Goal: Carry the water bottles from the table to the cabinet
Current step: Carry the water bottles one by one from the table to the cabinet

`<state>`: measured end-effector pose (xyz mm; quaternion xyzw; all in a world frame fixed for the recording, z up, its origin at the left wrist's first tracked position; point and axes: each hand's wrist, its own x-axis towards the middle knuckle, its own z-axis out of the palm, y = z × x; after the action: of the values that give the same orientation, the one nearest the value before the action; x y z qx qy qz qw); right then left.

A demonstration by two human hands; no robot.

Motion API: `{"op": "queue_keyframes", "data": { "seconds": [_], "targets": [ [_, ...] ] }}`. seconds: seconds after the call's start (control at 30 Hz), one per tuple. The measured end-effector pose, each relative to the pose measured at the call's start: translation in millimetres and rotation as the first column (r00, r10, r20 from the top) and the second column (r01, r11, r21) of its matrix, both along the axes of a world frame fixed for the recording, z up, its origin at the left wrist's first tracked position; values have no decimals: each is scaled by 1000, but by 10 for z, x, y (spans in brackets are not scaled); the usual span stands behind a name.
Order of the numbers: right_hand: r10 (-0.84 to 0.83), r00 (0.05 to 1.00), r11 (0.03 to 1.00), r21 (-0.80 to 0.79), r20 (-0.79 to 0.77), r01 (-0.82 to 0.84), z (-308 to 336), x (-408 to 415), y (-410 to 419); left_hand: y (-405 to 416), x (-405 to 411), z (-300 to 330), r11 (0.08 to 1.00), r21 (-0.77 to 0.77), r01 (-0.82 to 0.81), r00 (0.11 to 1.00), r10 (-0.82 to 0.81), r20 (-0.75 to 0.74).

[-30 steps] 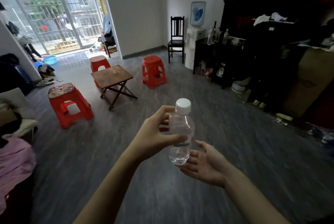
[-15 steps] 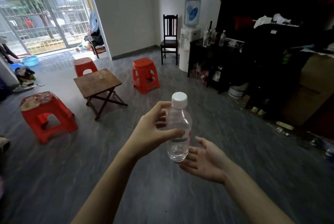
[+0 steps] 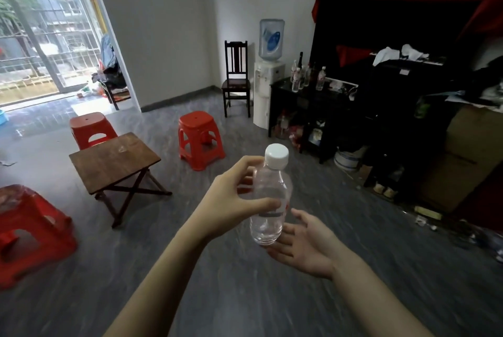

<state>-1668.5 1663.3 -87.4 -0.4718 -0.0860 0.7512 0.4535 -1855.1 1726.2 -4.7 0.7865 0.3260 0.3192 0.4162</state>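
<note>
A clear water bottle [image 3: 269, 200] with a white cap stands upright in front of me, and my left hand [image 3: 231, 200] grips its middle. My right hand [image 3: 304, 247] is open, palm up, just under and to the right of the bottle's base. The small brown folding table [image 3: 114, 159] stands to the left with a bare top. The black cabinet [image 3: 307, 100] is at the back right, and several water bottles [image 3: 299, 75] stand on its top.
Red plastic stools [image 3: 201, 138] stand around the table, one large at the left edge [image 3: 30, 230]. A dark wooden chair [image 3: 236, 75] and a water dispenser [image 3: 269, 70] stand by the far wall. Clutter and a bucket [image 3: 347, 159] line the right side.
The view has turned right and moved closer to the cabinet; the table and stools have slid left. The bottle stays in my left hand, with my right hand open beneath it.
</note>
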Motion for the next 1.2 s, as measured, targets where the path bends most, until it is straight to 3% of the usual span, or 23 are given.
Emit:
{"op": "queue_keyframes", "data": {
  "seconds": [0.33,0.63,0.87,1.2],
  "targets": [
    [-63,998,998,-9,0,63,-34,433,1259,1403,493,-27,999,-16,51,999,-51,21],
    [-129,992,992,-1,-3,129,-58,1504,2528,2789,1608,-21,996,-23,91,996,-91,-5],
    [-125,992,992,0,26,125,25,2304,3472,3733,2360,14,997,-8,82,997,-82,-2],
    [-78,997,996,-46,22,79,-85,2767,4811,5044,2788,-140,999,-13,46,999,-46,-5]
  ]
}}
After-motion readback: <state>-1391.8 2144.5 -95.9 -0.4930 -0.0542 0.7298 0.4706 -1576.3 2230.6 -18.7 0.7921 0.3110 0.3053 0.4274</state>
